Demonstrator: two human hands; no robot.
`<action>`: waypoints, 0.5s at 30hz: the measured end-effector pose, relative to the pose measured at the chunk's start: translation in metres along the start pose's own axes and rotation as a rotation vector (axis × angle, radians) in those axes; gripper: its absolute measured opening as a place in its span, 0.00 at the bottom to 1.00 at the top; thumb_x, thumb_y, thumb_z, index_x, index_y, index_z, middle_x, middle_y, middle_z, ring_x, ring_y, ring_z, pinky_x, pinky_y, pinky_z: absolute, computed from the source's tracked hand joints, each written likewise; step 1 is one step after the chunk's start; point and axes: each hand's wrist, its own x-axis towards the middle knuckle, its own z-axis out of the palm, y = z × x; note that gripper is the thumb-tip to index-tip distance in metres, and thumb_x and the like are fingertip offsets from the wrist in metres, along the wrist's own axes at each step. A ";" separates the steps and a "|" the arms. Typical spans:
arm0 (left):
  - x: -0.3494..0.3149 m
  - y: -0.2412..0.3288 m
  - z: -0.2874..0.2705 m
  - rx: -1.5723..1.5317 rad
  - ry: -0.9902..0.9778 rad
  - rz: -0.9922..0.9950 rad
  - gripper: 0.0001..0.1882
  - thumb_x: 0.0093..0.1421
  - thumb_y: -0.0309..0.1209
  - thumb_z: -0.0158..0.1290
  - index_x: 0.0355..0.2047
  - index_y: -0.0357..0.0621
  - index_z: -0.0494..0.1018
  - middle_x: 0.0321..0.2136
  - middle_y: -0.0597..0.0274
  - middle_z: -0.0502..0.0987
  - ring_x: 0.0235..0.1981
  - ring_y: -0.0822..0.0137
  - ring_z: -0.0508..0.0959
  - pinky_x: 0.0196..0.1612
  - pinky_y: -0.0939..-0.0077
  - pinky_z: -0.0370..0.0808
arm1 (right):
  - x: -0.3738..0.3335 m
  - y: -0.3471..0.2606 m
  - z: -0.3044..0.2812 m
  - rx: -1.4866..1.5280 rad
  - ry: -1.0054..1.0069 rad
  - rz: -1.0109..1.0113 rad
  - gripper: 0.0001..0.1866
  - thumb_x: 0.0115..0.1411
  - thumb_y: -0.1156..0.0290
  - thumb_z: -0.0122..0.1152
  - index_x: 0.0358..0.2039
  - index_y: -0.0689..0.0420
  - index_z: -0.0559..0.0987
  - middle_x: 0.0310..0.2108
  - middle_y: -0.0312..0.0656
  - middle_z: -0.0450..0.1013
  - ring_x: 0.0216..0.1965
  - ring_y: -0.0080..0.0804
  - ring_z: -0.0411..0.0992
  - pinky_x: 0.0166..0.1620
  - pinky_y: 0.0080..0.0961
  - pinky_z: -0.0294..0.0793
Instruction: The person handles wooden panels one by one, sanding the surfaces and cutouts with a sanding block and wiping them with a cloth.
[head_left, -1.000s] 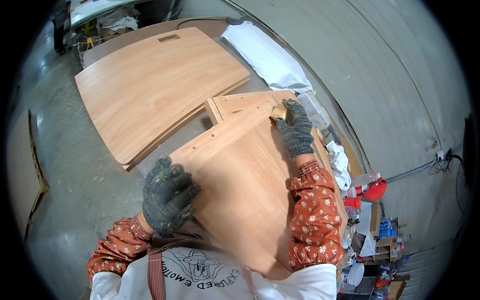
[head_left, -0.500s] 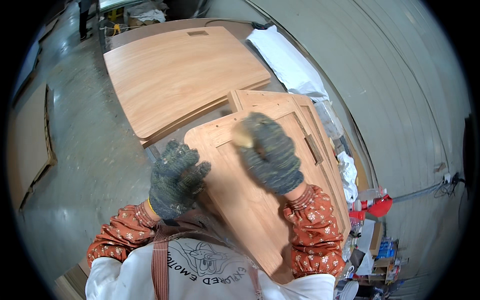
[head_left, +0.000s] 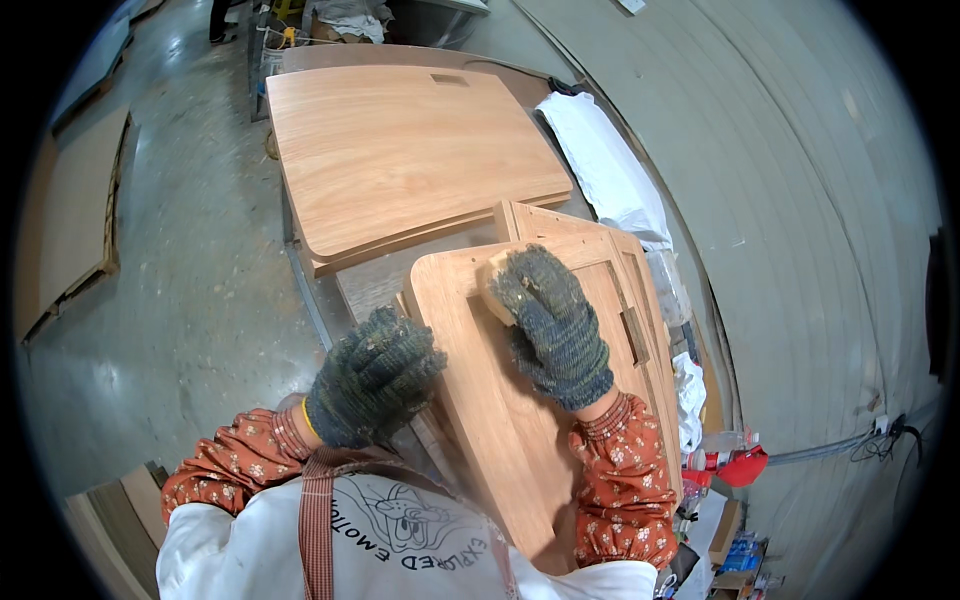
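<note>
Apparently within right hand (head_left: 555, 330): tan block (head_left: 492, 290).

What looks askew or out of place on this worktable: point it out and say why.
The framed panel under the right hand lies skewed over another panel, whose far corner juts out instead of lining up. Crumpled white material at the right edge looks untidy. No clear damage shows.

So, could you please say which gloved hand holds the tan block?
The right hand grips the block; the left hand, at the left edge of the wooden panel, shows none.
</note>
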 end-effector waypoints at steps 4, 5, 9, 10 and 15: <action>0.003 0.006 0.000 -0.024 -0.005 -0.041 0.28 0.51 0.34 0.58 0.54 0.47 0.71 0.53 0.51 0.71 0.55 0.47 0.70 0.60 0.46 0.66 | -0.005 0.003 0.006 0.017 0.004 -0.106 0.24 0.55 0.74 0.65 0.54 0.55 0.73 0.51 0.51 0.71 0.58 0.48 0.68 0.64 0.43 0.63; 0.003 0.006 0.000 -0.021 -0.006 -0.035 0.28 0.51 0.34 0.58 0.55 0.47 0.71 0.53 0.51 0.71 0.55 0.47 0.70 0.60 0.47 0.66 | -0.004 0.005 0.010 -0.018 0.101 -0.068 0.25 0.55 0.73 0.65 0.54 0.54 0.73 0.51 0.50 0.71 0.58 0.45 0.68 0.64 0.43 0.63; -0.001 0.001 0.000 -0.004 -0.037 -0.019 0.29 0.51 0.35 0.58 0.56 0.45 0.70 0.53 0.51 0.71 0.55 0.48 0.70 0.60 0.48 0.66 | -0.004 0.006 0.009 0.022 0.080 -0.062 0.24 0.56 0.72 0.64 0.54 0.54 0.73 0.53 0.49 0.71 0.59 0.46 0.67 0.64 0.43 0.62; -0.001 0.003 -0.001 0.012 -0.036 -0.023 0.28 0.53 0.36 0.57 0.55 0.45 0.70 0.53 0.50 0.71 0.55 0.48 0.70 0.60 0.48 0.65 | -0.007 0.002 0.012 0.039 0.054 -0.076 0.21 0.57 0.72 0.63 0.53 0.54 0.74 0.53 0.49 0.71 0.59 0.47 0.66 0.64 0.43 0.63; -0.003 0.003 0.001 -0.011 -0.087 0.039 0.26 0.56 0.39 0.55 0.54 0.44 0.71 0.54 0.49 0.71 0.57 0.47 0.69 0.61 0.52 0.66 | 0.004 0.013 0.003 -0.117 0.034 0.131 0.17 0.57 0.72 0.62 0.48 0.55 0.77 0.48 0.46 0.73 0.56 0.45 0.68 0.61 0.41 0.66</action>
